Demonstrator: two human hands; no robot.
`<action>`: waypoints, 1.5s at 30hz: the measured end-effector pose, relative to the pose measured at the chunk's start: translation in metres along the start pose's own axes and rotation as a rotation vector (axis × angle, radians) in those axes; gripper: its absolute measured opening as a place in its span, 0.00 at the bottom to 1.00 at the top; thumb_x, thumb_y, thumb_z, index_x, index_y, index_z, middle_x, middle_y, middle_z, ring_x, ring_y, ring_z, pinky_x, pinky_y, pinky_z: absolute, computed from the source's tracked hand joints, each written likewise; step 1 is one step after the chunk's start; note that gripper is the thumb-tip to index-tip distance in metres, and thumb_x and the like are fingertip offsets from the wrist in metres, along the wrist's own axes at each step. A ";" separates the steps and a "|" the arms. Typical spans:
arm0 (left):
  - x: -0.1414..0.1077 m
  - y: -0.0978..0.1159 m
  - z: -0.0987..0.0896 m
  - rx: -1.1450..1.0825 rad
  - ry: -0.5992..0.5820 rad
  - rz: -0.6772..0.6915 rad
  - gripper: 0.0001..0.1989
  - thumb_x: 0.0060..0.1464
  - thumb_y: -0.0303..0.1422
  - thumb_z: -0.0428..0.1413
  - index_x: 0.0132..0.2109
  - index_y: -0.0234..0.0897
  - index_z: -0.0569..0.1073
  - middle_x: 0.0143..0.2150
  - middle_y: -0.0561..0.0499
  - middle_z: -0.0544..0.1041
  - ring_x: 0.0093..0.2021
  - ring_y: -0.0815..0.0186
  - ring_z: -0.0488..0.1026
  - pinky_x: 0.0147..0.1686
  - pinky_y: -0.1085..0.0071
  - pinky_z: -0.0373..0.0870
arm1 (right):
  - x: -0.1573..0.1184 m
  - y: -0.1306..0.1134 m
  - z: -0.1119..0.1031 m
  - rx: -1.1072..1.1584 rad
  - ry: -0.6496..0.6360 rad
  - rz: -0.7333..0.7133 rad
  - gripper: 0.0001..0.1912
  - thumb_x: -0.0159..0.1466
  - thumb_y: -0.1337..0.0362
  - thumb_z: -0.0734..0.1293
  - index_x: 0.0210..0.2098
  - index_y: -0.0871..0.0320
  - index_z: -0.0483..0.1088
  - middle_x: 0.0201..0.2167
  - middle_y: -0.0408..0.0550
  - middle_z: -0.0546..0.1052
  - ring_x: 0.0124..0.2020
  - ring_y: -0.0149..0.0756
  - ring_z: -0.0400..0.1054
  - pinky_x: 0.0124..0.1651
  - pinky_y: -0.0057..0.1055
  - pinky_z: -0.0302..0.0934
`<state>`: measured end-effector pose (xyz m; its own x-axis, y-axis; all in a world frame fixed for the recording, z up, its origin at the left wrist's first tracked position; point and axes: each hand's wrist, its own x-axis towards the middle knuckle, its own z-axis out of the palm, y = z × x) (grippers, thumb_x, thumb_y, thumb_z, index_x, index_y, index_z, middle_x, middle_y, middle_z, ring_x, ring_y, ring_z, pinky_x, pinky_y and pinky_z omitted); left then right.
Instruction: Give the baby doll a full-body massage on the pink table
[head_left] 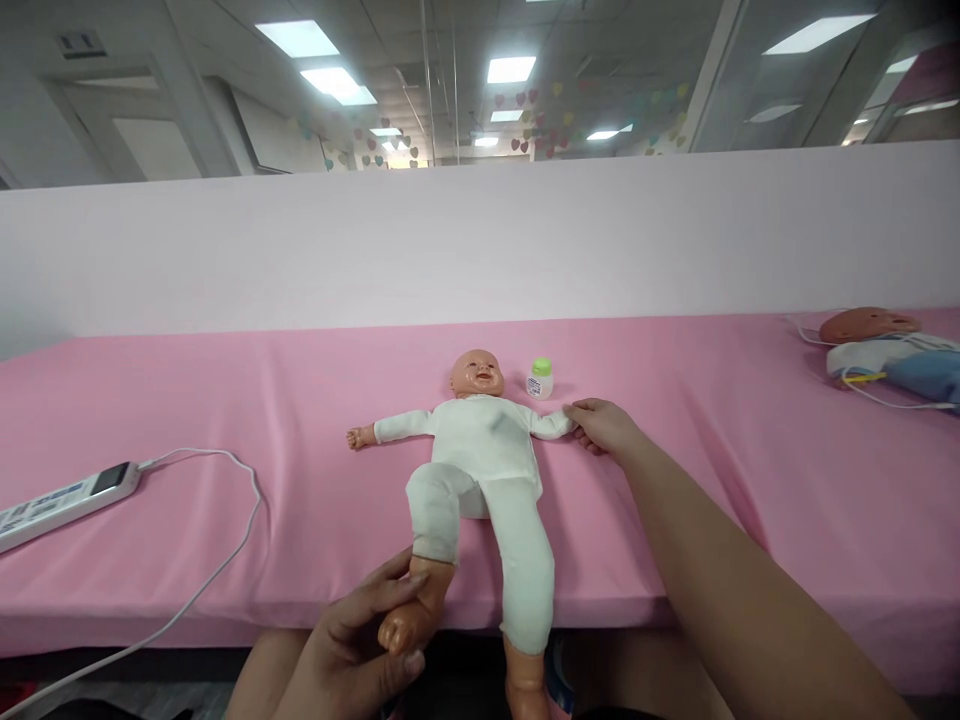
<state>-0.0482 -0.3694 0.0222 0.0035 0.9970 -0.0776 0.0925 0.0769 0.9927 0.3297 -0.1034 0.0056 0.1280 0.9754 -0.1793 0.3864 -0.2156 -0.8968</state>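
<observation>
A baby doll (pixel 487 445) with a white cloth body lies on its back on the pink cover (pixel 315 400), head toward the wall and legs at the front edge. My left hand (pixel 367 625) is wrapped round the doll's foot at the left, with that knee bent. The other leg reaches over the edge. With its fingers pinched, my right hand (pixel 600 427) grips the doll's hand at the right, which is mostly hidden by my fingers. A small clear jar (pixel 539 385) with a green lid stands beside the doll's head.
A white power strip (pixel 71 503) lies at the left, its cable curving over the front edge. Another doll (pixel 892 345) in white and blue lies at the far right with thin tubes. A low white wall (pixel 480 245) runs behind.
</observation>
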 end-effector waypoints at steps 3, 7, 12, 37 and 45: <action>0.000 0.002 0.000 -0.015 0.013 0.023 0.22 0.40 0.41 0.76 0.47 0.54 0.87 0.66 0.48 0.76 0.52 0.38 0.81 0.42 0.50 0.84 | 0.000 0.000 0.001 0.062 0.008 -0.003 0.21 0.62 0.49 0.72 0.46 0.58 0.78 0.27 0.49 0.79 0.21 0.34 0.68 0.22 0.30 0.63; 0.002 -0.007 -0.006 -0.010 0.007 0.123 0.23 0.44 0.38 0.75 0.49 0.55 0.86 0.68 0.48 0.74 0.66 0.36 0.70 0.60 0.44 0.74 | -0.005 -0.003 0.005 0.148 0.087 -0.041 0.31 0.59 0.53 0.75 0.59 0.58 0.73 0.36 0.54 0.83 0.26 0.38 0.75 0.28 0.35 0.72; 0.013 -0.006 -0.010 -0.068 -0.021 0.260 0.21 0.48 0.34 0.73 0.51 0.54 0.85 0.73 0.48 0.66 0.75 0.39 0.57 0.68 0.42 0.62 | -0.016 -0.014 0.015 0.247 0.009 -0.107 0.35 0.61 0.55 0.74 0.65 0.54 0.68 0.45 0.53 0.84 0.34 0.40 0.80 0.34 0.34 0.74; 0.100 0.052 0.023 -0.194 0.043 0.209 0.25 0.47 0.39 0.74 0.53 0.42 0.84 0.61 0.40 0.78 0.65 0.39 0.70 0.54 0.52 0.76 | -0.062 -0.037 0.076 -0.550 0.161 -1.132 0.13 0.63 0.68 0.68 0.43 0.49 0.84 0.59 0.49 0.77 0.56 0.52 0.69 0.61 0.54 0.65; 0.118 0.056 0.038 -0.207 0.068 0.180 0.24 0.47 0.40 0.74 0.52 0.41 0.84 0.73 0.41 0.67 0.63 0.41 0.71 0.43 0.62 0.78 | -0.069 -0.039 0.079 -0.644 0.043 -1.128 0.12 0.64 0.70 0.67 0.38 0.50 0.83 0.58 0.47 0.78 0.58 0.53 0.66 0.62 0.56 0.62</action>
<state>-0.0045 -0.2481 0.0653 -0.0657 0.9927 0.1006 -0.1093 -0.1074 0.9882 0.2337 -0.1583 0.0213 -0.5291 0.6325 0.5657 0.6647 0.7233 -0.1871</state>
